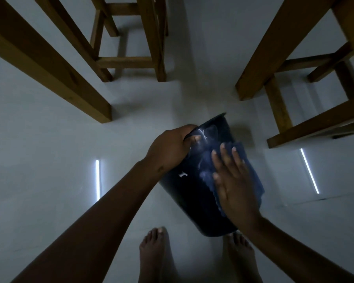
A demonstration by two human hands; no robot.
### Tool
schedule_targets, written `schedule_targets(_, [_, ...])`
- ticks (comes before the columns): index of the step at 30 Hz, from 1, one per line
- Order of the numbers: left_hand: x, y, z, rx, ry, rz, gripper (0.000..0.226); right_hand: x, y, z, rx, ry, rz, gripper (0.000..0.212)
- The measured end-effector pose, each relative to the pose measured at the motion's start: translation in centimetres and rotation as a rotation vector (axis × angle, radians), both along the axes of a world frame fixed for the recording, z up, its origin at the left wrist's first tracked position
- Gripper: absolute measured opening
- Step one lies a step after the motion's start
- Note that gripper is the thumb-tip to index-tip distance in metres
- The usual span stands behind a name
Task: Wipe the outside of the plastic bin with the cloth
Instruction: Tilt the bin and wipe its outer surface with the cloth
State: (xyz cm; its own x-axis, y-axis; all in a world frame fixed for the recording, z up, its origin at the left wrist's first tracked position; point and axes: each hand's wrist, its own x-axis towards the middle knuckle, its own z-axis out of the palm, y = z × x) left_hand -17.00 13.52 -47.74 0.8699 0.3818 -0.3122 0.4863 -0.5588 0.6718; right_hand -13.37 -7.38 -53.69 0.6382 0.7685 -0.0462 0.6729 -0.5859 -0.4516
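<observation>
The wiping was under way. The left hand (pixel 170 146) gripped the rim of the dark plastic bin (pixel 194 193), fingers curled over the edge, and held it tilted, mouth away from the person and base near the bare feet (pixel 155 254). Just beside that grip, lower down the wall, the right hand (pixel 233 180) lay flat and open-fingered on the blue cloth (pixel 251 176), pressing it against the bin's outer side. Pale streaks showed on the wall between the two hands, which I judged to be moisture or glare; I could not tell which. The side facing up seemed partly covered; the far side, the underside and the base were hidden, so they probably remained to be done, which would call for turning the bin under the gripping hand.

The floor (pixel 49 160) was smooth, pale and glossy, and mirrored two strip lights. Beyond the grip stood wooden furniture legs (pixel 86 86) and a stool frame (pixel 131 62), well apart from the bin. The room was dim.
</observation>
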Motion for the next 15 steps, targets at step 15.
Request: schedule_targets(15, [0.8, -0.4, -0.4, 0.030, 0.025, 0.002, 0.029, -2.0, -0.8, 0.0, -0.056, -0.120, 0.209, 0.048])
